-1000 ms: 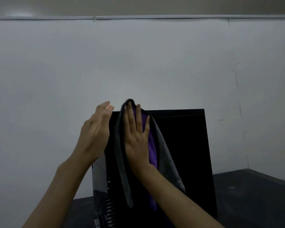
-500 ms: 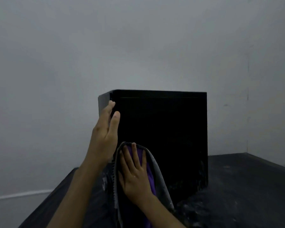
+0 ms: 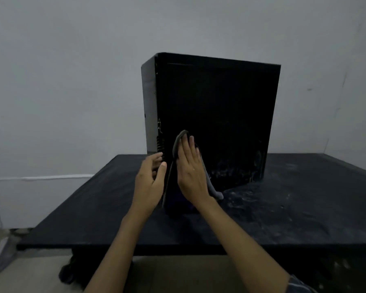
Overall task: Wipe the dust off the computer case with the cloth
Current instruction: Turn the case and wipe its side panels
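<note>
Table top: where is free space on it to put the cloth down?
The table shows bare dark surface left of the computer case, out to the left edge, and right of it, though that side looks dusty. In front of the case it is crowded: the left hand, right hand and cloth fill it.

A bare, dimly lit indoor room is being shown, more like a plain workroom or storage corner than a furnished home or office; the exact kind cannot be told. The space is being closed off by a plain grey painted wall (image 3: pixel 72 81), marked with a few scuffs and faint lines. A black table (image 3: pixel 93 208) is being stood against it, its top being covered with pale dust and smears toward the right. A black computer case (image 3: pixel 220 102) is being kept upright on the table, and a pale floor (image 3: pixel 40 271) is being seen beneath
</note>
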